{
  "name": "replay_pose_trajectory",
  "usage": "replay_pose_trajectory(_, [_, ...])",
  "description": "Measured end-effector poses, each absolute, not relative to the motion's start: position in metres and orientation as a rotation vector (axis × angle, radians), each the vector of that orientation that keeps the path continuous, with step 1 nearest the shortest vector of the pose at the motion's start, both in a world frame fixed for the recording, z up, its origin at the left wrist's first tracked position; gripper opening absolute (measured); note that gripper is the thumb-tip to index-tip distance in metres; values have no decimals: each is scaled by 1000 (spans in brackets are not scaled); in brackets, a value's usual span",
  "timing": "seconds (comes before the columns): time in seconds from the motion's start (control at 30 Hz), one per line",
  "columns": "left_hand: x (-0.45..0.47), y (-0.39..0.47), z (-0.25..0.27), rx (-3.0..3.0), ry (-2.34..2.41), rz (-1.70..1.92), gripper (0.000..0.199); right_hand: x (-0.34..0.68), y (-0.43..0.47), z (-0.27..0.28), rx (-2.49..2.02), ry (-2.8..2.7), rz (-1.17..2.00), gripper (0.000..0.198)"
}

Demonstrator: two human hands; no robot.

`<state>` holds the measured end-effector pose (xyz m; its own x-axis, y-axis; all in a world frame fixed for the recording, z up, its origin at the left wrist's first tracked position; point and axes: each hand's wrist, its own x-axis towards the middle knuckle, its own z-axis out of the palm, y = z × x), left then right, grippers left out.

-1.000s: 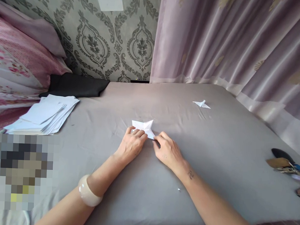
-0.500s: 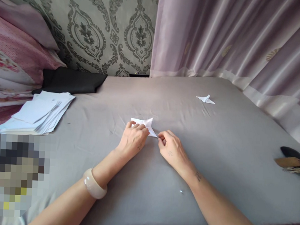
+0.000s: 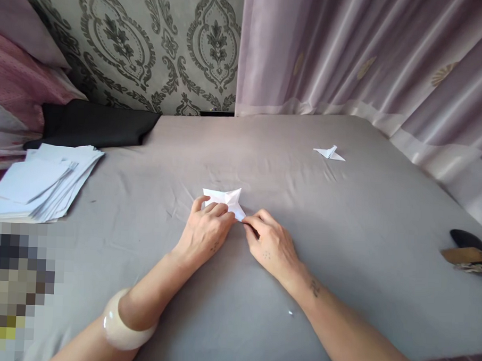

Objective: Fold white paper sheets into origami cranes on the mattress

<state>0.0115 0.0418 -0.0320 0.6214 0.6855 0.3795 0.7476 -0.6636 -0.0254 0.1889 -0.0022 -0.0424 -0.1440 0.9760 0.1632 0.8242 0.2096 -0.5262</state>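
A white folded paper [image 3: 233, 196] with pointed corners lies on the grey cloth in front of me. My left hand [image 3: 208, 221] rests over its near left part, fingers curled on the paper and hiding much of it. At the lower right corner, my right hand [image 3: 271, 237] pinches the tip between thumb and fingers. Farther off to the right sits a folded paper bird [image 3: 330, 152], touched by neither hand.
A stack of white paper sheets [image 3: 33, 185] lies at the left, before a folded black cloth [image 3: 95, 123]. A brown and black object with keys [image 3: 467, 257] sits at the right edge. A tiny white scrap [image 3: 290, 313] lies near my right forearm.
The view has shifted slightly. My right hand has come closer to my left and farther onto the paper's lower right corner. My left hand still holds the paper down.
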Motion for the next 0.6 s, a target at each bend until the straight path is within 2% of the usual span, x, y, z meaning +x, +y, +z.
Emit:
replay_pose_trajectory(0.3, [13, 43, -28, -2719, -1307, -547, 32, 186, -1, -50, -1756, -2030, 274, 20])
replay_pose_trajectory(0.6, [14, 49, -31, -2730, -1416, -549, 29, 180, 5, -46, -1880, -1926, 364, 18])
